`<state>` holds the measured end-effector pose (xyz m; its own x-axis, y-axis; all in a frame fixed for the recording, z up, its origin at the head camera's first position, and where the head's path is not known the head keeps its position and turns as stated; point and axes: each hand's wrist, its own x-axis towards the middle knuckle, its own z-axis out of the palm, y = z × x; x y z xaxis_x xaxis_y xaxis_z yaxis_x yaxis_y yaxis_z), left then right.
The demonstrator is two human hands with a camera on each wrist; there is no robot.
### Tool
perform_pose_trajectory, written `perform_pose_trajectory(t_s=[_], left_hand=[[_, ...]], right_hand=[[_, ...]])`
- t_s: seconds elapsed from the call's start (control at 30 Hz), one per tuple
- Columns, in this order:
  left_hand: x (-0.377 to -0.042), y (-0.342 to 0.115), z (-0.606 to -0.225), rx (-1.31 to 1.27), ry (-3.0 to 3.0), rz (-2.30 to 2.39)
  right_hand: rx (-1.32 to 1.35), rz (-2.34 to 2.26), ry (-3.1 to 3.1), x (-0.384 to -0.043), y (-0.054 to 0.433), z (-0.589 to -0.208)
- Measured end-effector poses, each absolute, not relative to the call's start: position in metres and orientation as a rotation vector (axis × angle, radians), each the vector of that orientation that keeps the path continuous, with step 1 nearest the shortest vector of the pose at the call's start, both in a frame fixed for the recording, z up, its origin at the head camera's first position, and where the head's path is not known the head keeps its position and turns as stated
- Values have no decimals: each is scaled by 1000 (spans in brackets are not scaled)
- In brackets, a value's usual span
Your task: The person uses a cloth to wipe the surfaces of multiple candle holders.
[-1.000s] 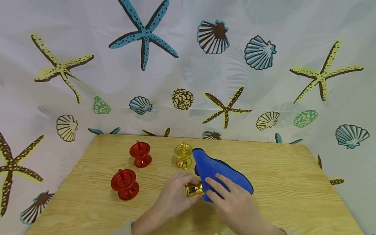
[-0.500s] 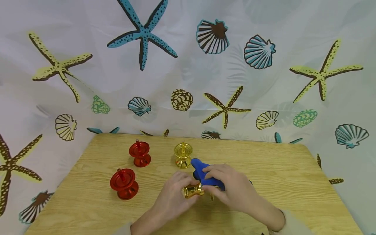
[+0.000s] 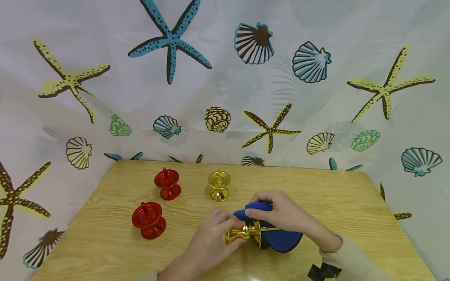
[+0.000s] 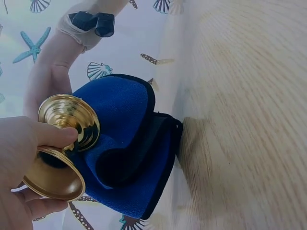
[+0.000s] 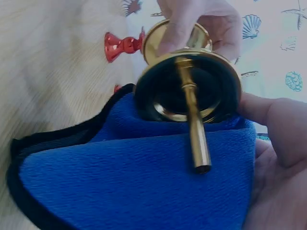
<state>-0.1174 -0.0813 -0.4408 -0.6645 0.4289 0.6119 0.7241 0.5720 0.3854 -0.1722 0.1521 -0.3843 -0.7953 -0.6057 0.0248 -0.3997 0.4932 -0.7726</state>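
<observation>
My left hand (image 3: 211, 240) grips a shiny gold candle holder (image 3: 242, 233) round its narrow stem and foot, tipping it sideways above the wooden table. Its dish faces right, and the long centre pin (image 5: 195, 124) sticks out of the dish over the cloth. A blue cloth (image 3: 283, 240) with black edging hangs folded from my right hand (image 3: 281, 212), pinched between thumb and fingers. In the right wrist view the cloth lies right at the dish's lower rim. The left wrist view shows the holder's hollow foot (image 4: 57, 179) and the cloth spread behind the dish.
Two red candle holders (image 3: 149, 220) stand upright on the left of the table (image 3: 351, 218). Another gold candle holder (image 3: 219, 185) stands upright behind my hands. A white curtain (image 3: 316, 105) printed with starfish and shells surrounds the table's back and sides.
My right hand has drawn the cloth off the gold holder's dish and gathered it, uncovering dish and pin. The cloth now hangs lower, behind the pin. My left hand keeps its grip.
</observation>
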Motion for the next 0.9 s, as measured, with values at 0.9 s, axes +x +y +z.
perform_pose_trajectory(t_s=[0.9], left_hand=[[-126, -86, -444, -803, -2471, -1016]], right_hand=[[-1713, -573, 3289, -118, 146, -430]])
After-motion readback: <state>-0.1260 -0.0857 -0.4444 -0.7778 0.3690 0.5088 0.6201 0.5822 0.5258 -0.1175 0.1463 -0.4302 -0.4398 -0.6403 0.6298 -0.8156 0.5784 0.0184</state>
